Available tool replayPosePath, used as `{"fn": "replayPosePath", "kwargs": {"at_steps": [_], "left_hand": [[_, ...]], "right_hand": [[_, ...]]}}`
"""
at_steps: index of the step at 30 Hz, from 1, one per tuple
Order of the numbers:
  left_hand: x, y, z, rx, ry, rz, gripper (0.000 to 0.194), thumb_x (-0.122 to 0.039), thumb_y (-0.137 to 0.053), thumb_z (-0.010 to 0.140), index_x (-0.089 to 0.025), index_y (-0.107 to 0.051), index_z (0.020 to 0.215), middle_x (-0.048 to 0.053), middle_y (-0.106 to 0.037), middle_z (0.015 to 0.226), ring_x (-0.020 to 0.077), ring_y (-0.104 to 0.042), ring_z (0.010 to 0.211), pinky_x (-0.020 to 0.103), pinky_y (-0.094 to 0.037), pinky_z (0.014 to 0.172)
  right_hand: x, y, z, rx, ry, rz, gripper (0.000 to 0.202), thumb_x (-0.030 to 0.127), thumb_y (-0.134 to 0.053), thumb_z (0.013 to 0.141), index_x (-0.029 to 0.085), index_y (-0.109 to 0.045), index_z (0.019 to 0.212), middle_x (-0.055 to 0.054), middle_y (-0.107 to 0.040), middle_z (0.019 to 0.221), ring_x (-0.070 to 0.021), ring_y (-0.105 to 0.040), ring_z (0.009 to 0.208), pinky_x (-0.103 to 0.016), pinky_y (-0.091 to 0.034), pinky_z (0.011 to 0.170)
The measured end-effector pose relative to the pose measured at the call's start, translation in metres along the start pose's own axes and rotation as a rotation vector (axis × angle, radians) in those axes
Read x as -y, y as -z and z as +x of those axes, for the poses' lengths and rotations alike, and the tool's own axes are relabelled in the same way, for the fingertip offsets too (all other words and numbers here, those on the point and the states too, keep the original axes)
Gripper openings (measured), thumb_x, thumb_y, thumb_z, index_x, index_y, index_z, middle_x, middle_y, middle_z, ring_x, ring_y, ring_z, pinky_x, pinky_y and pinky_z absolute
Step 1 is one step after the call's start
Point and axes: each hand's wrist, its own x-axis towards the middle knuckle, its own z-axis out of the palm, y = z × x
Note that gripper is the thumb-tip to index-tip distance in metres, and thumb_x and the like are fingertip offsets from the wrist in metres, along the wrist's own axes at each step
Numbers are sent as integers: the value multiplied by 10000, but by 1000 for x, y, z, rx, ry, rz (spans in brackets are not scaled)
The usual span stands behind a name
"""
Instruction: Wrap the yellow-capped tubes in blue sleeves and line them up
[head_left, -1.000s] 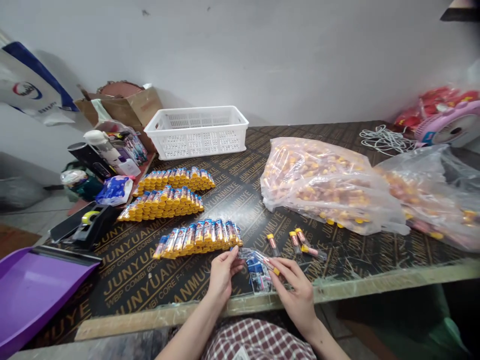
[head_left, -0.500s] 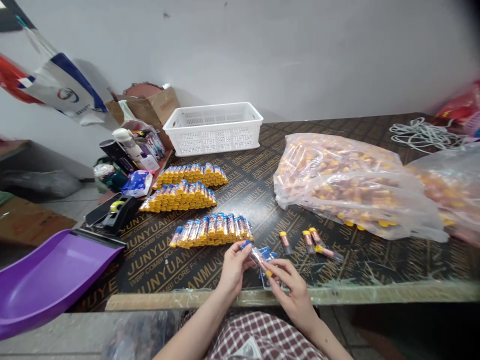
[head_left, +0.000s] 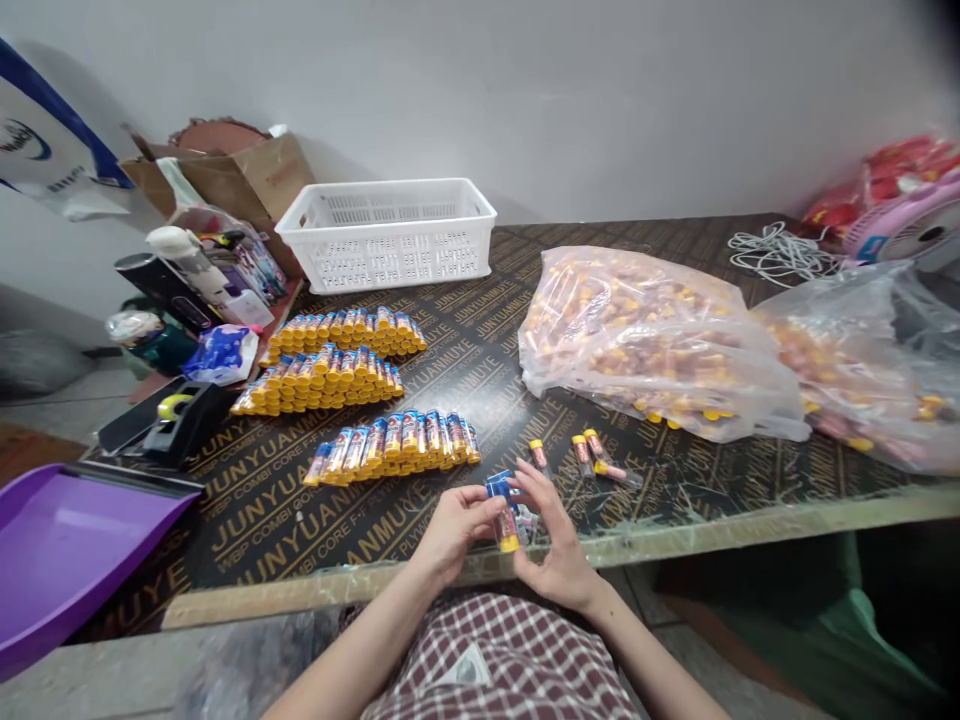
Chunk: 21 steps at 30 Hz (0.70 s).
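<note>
Left grip snug around tube

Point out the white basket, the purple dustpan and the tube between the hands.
Basket [head_left: 397, 258], head view: front wall.
Dustpan [head_left: 79, 558], head view: purple scoop.
Tube [head_left: 508, 525], head view: body above yellow cap.

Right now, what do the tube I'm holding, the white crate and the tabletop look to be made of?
Tube: probably clear plastic, glossy; its pinkish contents show through. White crate: likely moulded plastic, satin, with slotted walls. Tabletop: apparently plywood, as its printed lettering says, with a dark, light-reflecting surface.
</note>
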Motion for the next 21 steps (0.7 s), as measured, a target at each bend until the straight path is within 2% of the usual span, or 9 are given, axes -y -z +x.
{"fn": "replayPosePath", "kwargs": {"at_steps": [2, 5, 9, 21], "left_hand": [[3, -2, -2, 8, 16, -3, 356, -338, -797, 578, -84, -699, 807, 84, -676, 737, 138, -599, 624, 270, -472, 641], [6, -4, -3, 15, 43, -6, 337, -326, -796, 581, -87, -697, 796, 76, -673, 726, 129, -594, 616, 263, -467, 636], [7, -6, -4, 8, 41, 3, 354, -336, -796, 577, -96, -697, 816, 78, -674, 748, 132, -596, 627, 262, -464, 633], [7, -7, -6, -9, 45, -12, 319, -323, -787, 595, -93, -685, 791, 74, -665, 727, 113, -583, 604, 221, -448, 588]], "right_hand": [[0, 0, 1, 63, -12, 41, 814, 39, -502, 622, 244, -276, 1377, -89, -280, 1444, -273, -302, 1325, -444, -376, 1038], [0, 0, 1, 99, -31, 83, 810, 40, -501, 621, 233, -275, 1374, -94, -383, 1385, -249, -397, 1272, -418, -376, 1046], [0, 0, 0, 65, -43, 125, 781, 53, -503, 622, 220, -297, 1356, -100, -439, 1338, -238, -470, 1212, -383, -425, 1010], [-2, -3, -3, 19, -20, 173, 825, 49, -485, 593, 223, -268, 1370, -106, -423, 1360, -260, -455, 1227, -426, -420, 1013]]}}
